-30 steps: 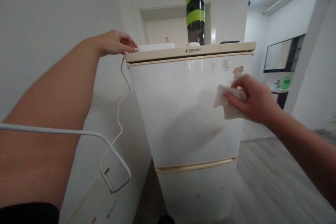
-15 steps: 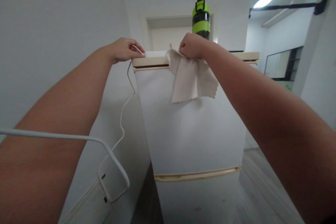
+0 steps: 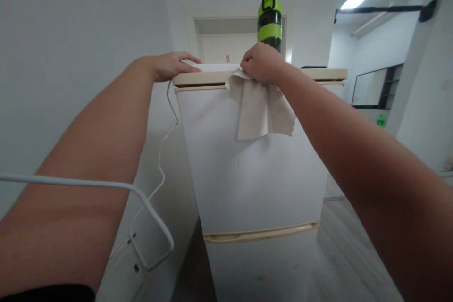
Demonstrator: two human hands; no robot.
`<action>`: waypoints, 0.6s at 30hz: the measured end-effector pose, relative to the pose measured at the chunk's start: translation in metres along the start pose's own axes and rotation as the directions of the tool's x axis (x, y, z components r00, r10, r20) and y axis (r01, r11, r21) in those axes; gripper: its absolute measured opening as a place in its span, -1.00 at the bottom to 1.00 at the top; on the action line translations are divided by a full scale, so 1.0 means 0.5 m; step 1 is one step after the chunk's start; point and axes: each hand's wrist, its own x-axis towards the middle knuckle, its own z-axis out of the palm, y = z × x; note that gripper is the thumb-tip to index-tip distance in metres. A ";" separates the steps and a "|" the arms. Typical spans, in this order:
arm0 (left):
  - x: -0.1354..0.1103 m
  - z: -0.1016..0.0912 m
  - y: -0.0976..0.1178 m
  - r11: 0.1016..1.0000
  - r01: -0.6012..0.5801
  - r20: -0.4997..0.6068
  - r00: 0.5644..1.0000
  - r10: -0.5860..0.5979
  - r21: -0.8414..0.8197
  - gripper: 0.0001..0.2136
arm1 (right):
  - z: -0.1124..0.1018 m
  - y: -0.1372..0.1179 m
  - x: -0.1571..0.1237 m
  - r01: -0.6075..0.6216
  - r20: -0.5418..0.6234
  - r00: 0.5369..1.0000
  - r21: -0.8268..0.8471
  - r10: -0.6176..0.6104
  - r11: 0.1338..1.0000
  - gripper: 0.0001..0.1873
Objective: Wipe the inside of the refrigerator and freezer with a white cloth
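My right hand is closed on a pale cloth at the front edge of the fridge top, and the cloth hangs down over the upper door of the white refrigerator. At the top left corner, my left hand rests with thumb and fingers apart; its fingertips reach onto the fridge top. A thin white cable runs down the fridge's left side from below that hand. Behind my right hand stands a green and black water bottle, its lower part hidden.
A thicker white cable crosses in front of my left forearm and loops near a white power strip at lower left. A wall borders the left side. Grey flooring and a doorway lie to the right.
My left hand has shifted slightly right onto the fridge top, its fingers stretched further. My right hand stays on the cloth, whose hanging folds have bunched a little. The view has moved slightly.
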 end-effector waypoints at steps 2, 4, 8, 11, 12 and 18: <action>-0.005 -0.001 0.004 0.989 0.081 0.017 0.997 -0.079 -0.126 -0.03 | 0.003 -0.001 -0.007 -0.018 -0.034 0.999 0.014 0.019 1.000 -0.80; -0.009 0.000 0.010 0.985 0.026 -0.034 0.999 -0.033 -0.171 -0.01 | 0.005 -0.002 -0.012 -0.033 -0.054 0.998 0.035 0.035 0.999 -0.82; -0.010 0.003 0.020 0.979 -0.055 -0.099 0.994 0.036 -0.198 0.00 | 0.004 -0.004 -0.019 -0.051 -0.045 0.998 0.054 0.054 0.997 -0.81; -0.008 0.003 0.019 0.976 -0.074 -0.124 0.991 0.049 -0.205 -0.05 | 0.001 -0.006 -0.021 -0.045 -0.035 0.998 0.028 0.046 0.999 -0.79; -0.007 0.002 0.017 0.977 -0.075 -0.129 0.990 0.049 -0.202 -0.05 | 0.000 -0.008 -0.022 -0.042 -0.031 0.999 0.016 0.043 0.999 -0.79; -0.004 0.002 0.013 0.990 -0.022 -0.077 0.997 0.011 -0.139 0.01 | 0.001 -0.002 -0.044 0.065 -0.088 0.994 0.006 -0.064 0.998 -0.73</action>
